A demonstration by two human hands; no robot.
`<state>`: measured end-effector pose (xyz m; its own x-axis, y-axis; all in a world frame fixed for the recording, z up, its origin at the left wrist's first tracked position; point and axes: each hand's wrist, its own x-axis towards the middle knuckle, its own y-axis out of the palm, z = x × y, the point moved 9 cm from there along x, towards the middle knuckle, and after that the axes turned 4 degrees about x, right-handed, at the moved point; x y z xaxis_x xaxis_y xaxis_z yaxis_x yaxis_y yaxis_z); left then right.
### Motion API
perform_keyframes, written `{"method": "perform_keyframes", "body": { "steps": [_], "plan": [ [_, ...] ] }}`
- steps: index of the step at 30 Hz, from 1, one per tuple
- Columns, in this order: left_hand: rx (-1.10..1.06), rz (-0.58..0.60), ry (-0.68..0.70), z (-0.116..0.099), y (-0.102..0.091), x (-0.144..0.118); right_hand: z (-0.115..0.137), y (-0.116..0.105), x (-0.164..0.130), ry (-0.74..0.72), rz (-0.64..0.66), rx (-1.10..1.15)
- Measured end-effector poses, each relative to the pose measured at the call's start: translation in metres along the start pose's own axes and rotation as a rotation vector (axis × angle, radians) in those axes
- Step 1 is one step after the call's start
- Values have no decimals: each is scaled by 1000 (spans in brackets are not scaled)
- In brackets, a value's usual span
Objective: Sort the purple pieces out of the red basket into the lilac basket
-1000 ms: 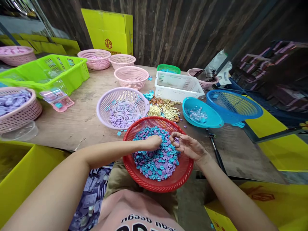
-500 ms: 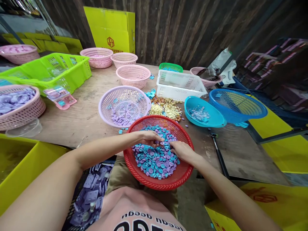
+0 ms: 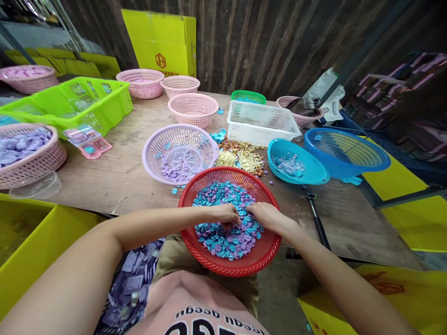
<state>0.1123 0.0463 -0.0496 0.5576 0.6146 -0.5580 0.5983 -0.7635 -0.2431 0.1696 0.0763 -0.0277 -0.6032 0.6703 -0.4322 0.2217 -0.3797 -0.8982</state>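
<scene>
Two hands now lie palm-down in the round red plastic basket [image 3: 229, 265], which rests on the lap against the wooden worktop [image 3: 115, 177] edge. A second ago the right one was lifted and half-open; it has since dropped back onto the heap. The left hand [image 3: 225, 214] curls its fingers loosely into the purple and teal plastic buttons [image 3: 226, 235]; the right hand [image 3: 267, 216] lies flat on them just beside, fingertips hidden, so whether either hand grips a button cannot be told. The sorting appears to be carrying on.
</scene>
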Motion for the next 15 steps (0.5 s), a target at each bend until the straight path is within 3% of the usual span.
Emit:
{"method": "perform_keyframes", "body": {
  "steps": [3, 5, 8, 10, 12, 15],
  "plan": [
    [389, -166, 99, -14, -8, 1, -1, -10, -3, -43, -100, 218],
    [546, -229, 113, -20, -10, 0, -4, -19, -9, -70, -162, 540],
    [673, -223, 120, -24, -3, -1, -11, -24, -18, -92, -121, 1190],
    [733, -204, 133, -25, 4, -1, -13, -24, -22, -100, -63, 1489],
    [795, -195, 156, -25, 9, 0, -14, -23, -25, -89, -46, 1539],
    [841, -184, 206, -25, 10, 6, -4, -17, -27, -59, -25, 1134]
  ]
}}
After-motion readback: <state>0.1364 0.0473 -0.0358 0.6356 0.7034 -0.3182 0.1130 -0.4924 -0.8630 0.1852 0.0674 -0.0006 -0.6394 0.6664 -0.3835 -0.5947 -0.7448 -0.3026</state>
